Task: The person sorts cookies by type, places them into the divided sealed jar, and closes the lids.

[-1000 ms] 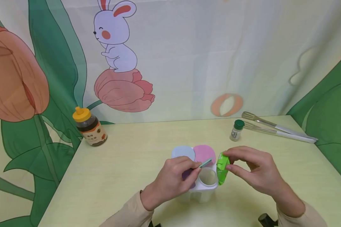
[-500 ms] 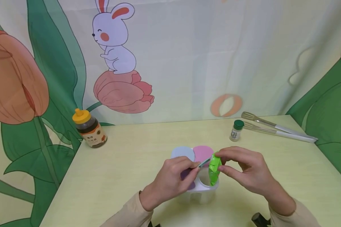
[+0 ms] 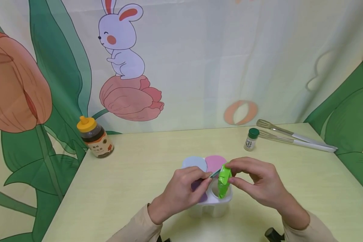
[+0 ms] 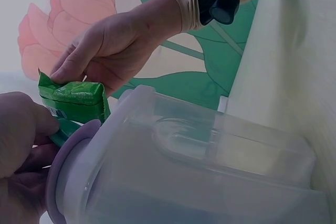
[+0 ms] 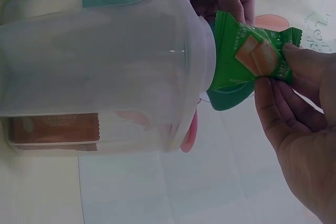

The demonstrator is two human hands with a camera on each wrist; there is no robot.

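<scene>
A clear plastic storage box [image 3: 213, 210] with several round lids stands near the table's front. Its blue lid [image 3: 194, 163], pink lid [image 3: 214, 163] and purple lid [image 4: 52, 182] lie over their openings. My left hand [image 3: 181, 188] pinches the raised green lid [image 5: 231, 97] beside the uncovered opening. Between thumb and fingers my right hand [image 3: 258, 183] holds a green snack packet [image 3: 224, 181] over that opening. Its lower end reaches the rim; the head view cannot tell how deep. A brown-wrapped packet [image 5: 55, 128] lies inside one compartment in the right wrist view.
At the back left stands a honey bottle [image 3: 98, 143] with a yellow cap. A small green-capped shaker [image 3: 251, 139] stands at the back right, beside metal tongs [image 3: 293, 137]. A printed curtain [image 3: 184, 67] hangs behind the table.
My right hand has moved left with the green snack packet, from beside the box to above the uncovered opening. The left hand has stayed nearly still, holding the green lid.
</scene>
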